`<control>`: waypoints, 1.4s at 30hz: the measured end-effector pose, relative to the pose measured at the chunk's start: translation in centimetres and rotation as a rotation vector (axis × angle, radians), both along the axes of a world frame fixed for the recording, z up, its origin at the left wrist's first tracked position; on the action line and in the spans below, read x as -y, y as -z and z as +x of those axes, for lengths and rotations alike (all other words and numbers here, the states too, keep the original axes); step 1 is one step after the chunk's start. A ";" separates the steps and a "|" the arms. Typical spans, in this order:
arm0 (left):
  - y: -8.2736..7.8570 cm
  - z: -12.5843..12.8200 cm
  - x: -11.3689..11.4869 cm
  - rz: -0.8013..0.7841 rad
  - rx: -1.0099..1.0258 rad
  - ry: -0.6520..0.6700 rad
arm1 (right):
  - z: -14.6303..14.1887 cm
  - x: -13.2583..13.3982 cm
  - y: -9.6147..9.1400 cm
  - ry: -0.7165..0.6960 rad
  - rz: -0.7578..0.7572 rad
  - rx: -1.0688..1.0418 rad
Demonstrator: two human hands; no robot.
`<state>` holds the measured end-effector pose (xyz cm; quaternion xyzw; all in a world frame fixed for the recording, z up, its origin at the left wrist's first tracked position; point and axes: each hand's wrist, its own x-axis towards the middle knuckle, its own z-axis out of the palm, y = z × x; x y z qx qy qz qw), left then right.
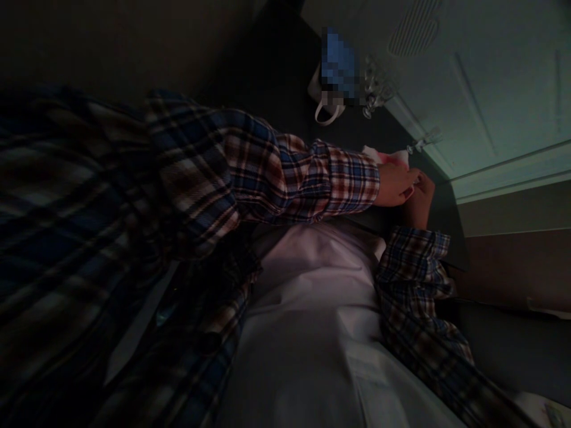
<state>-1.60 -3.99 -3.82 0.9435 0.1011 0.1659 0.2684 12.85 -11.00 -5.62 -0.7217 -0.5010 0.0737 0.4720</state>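
Observation:
My left hand (395,183), coming from the plaid sleeve, is curled at the dark tabletop's edge. My right hand (423,193) meets it there, its fingers bent toward the left hand's fingertips. A small pink-edged item (409,192) shows between the two hands; its kind is too dark and small to tell. Just behind the left hand lies a red and white piece (389,157), perhaps cloth or a packet, partly covered by that hand. The picture is dim, and most of the fingers are hidden.
On the dark table (276,77) stand a white handled mug or bag (329,112), a blurred blue patch (339,62) above it, and several clear stemmed glasses (377,83). Another clear glass (423,141) is close beyond my hands. A pale panelled surface (491,89) rises at the right.

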 end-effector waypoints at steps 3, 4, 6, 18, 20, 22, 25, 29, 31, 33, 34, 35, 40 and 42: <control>0.0 0.0 0.0 0.003 0.009 -0.002 | -0.1 0.0 -0.1 0.003 0.000 -0.002; 0.0 0.0 0.0 0.004 0.008 -0.003 | -0.1 0.0 -0.1 0.002 0.000 -0.003; 0.0 0.0 0.1 0.009 0.003 -0.001 | -0.2 0.0 -0.1 0.002 0.002 -0.005; -0.1 -0.1 0.0 0.004 -0.012 0.010 | -0.1 0.0 0.0 -0.005 0.006 -0.041; 0.0 -0.1 0.0 0.015 -0.022 0.007 | 0.1 0.0 0.0 0.000 0.003 -0.009; 0.0 0.0 0.0 0.020 -0.024 -0.002 | 0.2 -0.1 0.1 0.007 -0.002 0.020; 0.0 -0.1 0.1 0.015 -0.015 0.001 | 0.4 -0.1 0.2 0.018 -0.005 0.021; -0.2 -0.3 0.1 -0.006 -0.016 0.009 | 0.4 0.0 0.2 0.010 0.000 -0.001; -0.3 -0.3 0.1 -0.010 -0.018 0.010 | 0.4 0.0 0.2 0.009 -0.008 0.000; -0.3 -0.3 0.0 -0.010 -0.022 0.006 | 0.3 0.0 0.1 0.014 -0.009 0.013; -0.2 -0.3 0.0 -0.009 -0.022 0.005 | 0.3 0.0 0.1 0.017 -0.008 0.016; -0.2 -0.3 0.0 -0.006 -0.022 0.003 | 0.3 0.0 0.1 0.017 -0.008 0.014; 0.0 0.0 0.1 0.010 -0.011 -0.010 | 0.3 -0.1 0.1 0.010 -0.006 -0.016; 0.0 0.0 0.1 0.008 -0.005 -0.013 | 0.3 -0.1 0.1 0.024 -0.008 -0.002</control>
